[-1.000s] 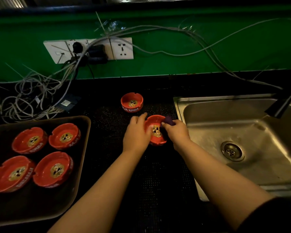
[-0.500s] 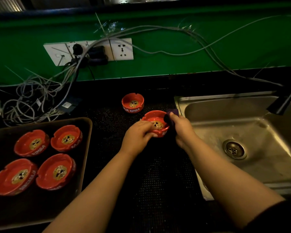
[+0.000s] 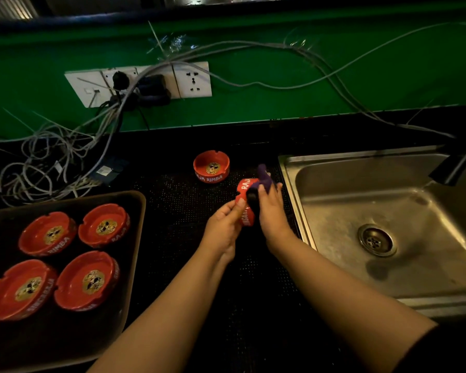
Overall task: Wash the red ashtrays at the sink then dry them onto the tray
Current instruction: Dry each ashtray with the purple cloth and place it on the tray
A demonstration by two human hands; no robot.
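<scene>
My left hand [image 3: 223,228] grips a red ashtray [image 3: 243,188] tipped on its edge above the black counter, its lettered outer wall facing me. My right hand [image 3: 271,208] holds a purple cloth [image 3: 264,176] against the ashtray's right side. A second red ashtray [image 3: 211,166] stands upright on the counter just behind. Several red ashtrays [image 3: 88,280] lie face up in the dark tray [image 3: 135,238] at the left.
A steel sink [image 3: 334,211] with a drain [image 3: 375,240] lies to the right, a dark tap [image 3: 457,164] at its far corner. A tangle of grey cables [image 3: 51,160] and a wall socket strip [image 3: 191,80] sit behind the tray on the green wall.
The ashtray went from lying face up under my hands to standing on its edge. My right hand with the cloth moved to its right side.
</scene>
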